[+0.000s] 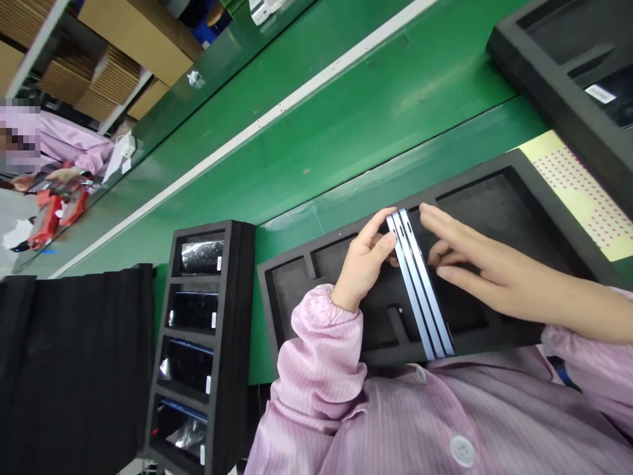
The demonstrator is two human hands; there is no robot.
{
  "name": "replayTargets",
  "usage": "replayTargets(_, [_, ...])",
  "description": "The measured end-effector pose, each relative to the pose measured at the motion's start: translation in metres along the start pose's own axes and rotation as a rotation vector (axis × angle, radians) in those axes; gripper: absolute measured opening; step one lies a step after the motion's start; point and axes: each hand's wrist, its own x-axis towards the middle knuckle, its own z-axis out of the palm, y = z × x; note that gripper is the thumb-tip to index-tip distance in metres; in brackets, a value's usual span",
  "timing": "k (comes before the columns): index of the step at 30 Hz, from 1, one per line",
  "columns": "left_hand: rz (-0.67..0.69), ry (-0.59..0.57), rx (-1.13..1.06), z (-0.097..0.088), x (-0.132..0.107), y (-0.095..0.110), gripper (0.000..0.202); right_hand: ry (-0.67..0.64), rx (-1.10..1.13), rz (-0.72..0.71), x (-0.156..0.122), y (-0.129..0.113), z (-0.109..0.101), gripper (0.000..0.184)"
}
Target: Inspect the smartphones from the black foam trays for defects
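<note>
Two thin blue-edged phones (420, 290) stand on edge, side by side, over an empty black foam tray (316, 264) in front of me. My left hand (363, 264) grips their far end from the left, fingers curled against them. My right hand (475, 264) lies against their right side with fingers stretched out. Pink sleeves cover both of my arms.
A second black foam tray (237, 316) with several phones in its slots stands to the left. Another black tray (544, 72) sits at the upper right beside a yellow sheet of red dots (588, 198). A green conveyor belt (321, 125) runs behind. Another person in pink (69, 148) works far left.
</note>
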Motion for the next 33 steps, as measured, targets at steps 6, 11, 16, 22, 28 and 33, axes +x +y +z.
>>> replayTargets(6, [0.027, 0.023, 0.116, 0.005, 0.006, -0.007, 0.053, -0.263, -0.409, -0.442, -0.019, -0.027, 0.010, 0.051])
replayTargets(11, [0.259, 0.135, 0.199, 0.011, -0.018, 0.006, 0.048, -0.187, -0.307, -0.516, -0.006, -0.033, -0.004, 0.033])
replayTargets(16, [0.592, -0.129, 0.336, 0.015, -0.062, 0.010, 0.076, 0.151, 0.006, -0.480, -0.005, -0.058, -0.006, 0.021])
replayTargets(22, [0.459, -0.121, 0.436, 0.020, -0.070, -0.007, 0.053, 0.279, 0.217, -0.338, -0.015, -0.059, 0.021, 0.024])
replayTargets(28, [0.695, -0.131, 0.549, 0.021, -0.066, -0.007, 0.027, 0.254, 0.234, -0.329, -0.022, -0.058, 0.022, 0.022])
replayTargets(33, [0.966, -0.132, 0.528, 0.023, -0.064, -0.010, 0.012, 0.249, 0.230, -0.398, -0.027, -0.057, 0.025, 0.020])
